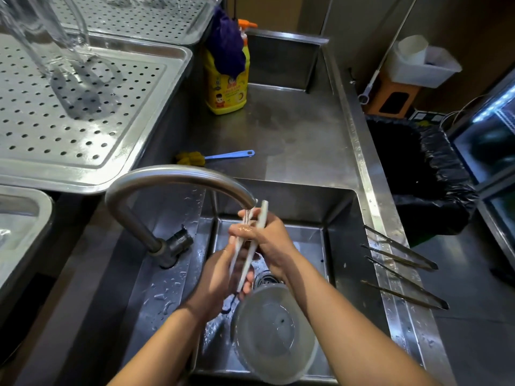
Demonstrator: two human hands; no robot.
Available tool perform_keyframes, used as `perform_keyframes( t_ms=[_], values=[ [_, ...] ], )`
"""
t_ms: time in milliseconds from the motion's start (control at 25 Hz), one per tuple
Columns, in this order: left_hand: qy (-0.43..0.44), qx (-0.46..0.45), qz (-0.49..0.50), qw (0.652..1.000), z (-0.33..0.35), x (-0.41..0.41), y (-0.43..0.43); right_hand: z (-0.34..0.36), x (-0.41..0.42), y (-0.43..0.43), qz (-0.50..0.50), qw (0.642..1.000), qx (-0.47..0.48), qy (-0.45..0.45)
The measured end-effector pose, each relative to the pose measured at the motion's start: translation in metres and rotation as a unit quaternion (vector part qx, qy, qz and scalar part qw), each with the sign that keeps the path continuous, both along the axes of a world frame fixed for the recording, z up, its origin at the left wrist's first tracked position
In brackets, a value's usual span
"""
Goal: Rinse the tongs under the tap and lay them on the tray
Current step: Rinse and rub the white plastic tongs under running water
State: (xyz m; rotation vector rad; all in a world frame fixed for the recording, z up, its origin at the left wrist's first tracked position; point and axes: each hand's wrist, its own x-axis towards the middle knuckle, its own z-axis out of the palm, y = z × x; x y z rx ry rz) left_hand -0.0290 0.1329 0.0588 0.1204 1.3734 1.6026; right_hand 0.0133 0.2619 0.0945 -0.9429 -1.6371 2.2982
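White plastic tongs, smooth and tapered, stand upright under the curved steel tap. The left hand grips their lower ends and the right hand curls round the arms. The perforated steel tray lies well apart.

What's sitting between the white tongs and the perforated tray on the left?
In the head view, the tap spout arches between the white tongs and the perforated tray; the yellow brush lies just beyond it.

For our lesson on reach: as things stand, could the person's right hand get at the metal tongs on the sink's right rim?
Probably yes, once freed: the right hand grips the white tongs under the tap, but the metal tongs lie uncovered close beside it, with nothing between.
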Motion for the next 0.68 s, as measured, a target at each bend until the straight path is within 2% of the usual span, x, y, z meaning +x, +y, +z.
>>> perform_keyframes(
  t_ms=[80,120,160,240,320,400,520,600,680],
  values=[
    [-0.060,-0.024,-0.081,0.995,0.005,-0.001,0.003,0.006,-0.008,0.002,-0.035,0.996,-0.081,0.022],
    [-0.063,-0.038,-0.096,0.993,0.006,-0.001,0.006,0.006,-0.013,0.002,-0.071,0.994,-0.088,0.012],
    [-0.031,-0.066,-0.096,0.993,0.006,0.000,0.009,0.004,-0.018,0.000,-0.110,0.991,-0.075,-0.003],
    [0.104,-0.142,-0.056,0.983,0.003,0.004,0.014,-0.004,-0.022,-0.007,-0.170,0.985,-0.026,-0.012],
    [0.198,-0.161,-0.006,0.967,0.000,0.008,0.016,-0.014,-0.016,-0.018,-0.169,0.985,0.022,0.013],
    [0.162,-0.166,0.000,0.973,0.002,0.010,0.017,-0.016,-0.007,-0.024,-0.138,0.989,0.049,0.019],
    [0.028,-0.145,-0.057,0.987,0.011,0.006,0.019,-0.009,-0.011,-0.005,-0.120,0.992,0.036,0.002],
    [0.044,-0.121,-0.050,0.990,0.012,0.006,0.022,0.003,-0.023,0.009,-0.161,0.987,0.026,-0.002],
    [0.084,-0.121,-0.005,0.989,0.011,0.007,0.026,0.010,-0.037,0.010,-0.189,0.979,0.076,-0.028]
  ],
)
